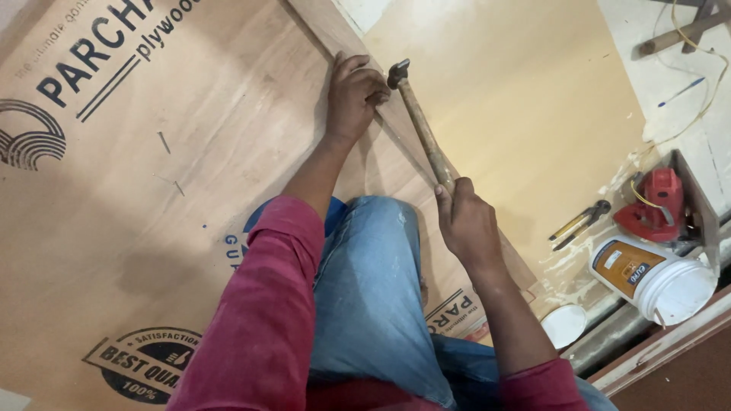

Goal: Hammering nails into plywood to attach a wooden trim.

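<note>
So the person is kneeling on a big plywood sheet [152,190] laid flat, one knee in light blue jeans planted on it. Right hand [466,222] is wrapped tight around the bottom of a wooden-handled hammer [421,125], with the metal head up at the narrow wooden strip [358,57] that runs diagonally along the sheet's edge. Left hand [354,93] rests on that strip right beside the hammer head, fingers curled and pinched together at the tips; can't tell what it's pinching, too small to see.

The sheet has dark blue printed lettering and a striped arc logo at the upper left, plus a round dark seal-type stamp [145,364] near the bottom.

Off to the right on the floor: a white plastic tub with an orange label [651,278] lying on its side, its round white lid [564,326] nearby, yellow-handled pliers [580,224], and a red power tool [653,205] with a yellow cord.
</note>
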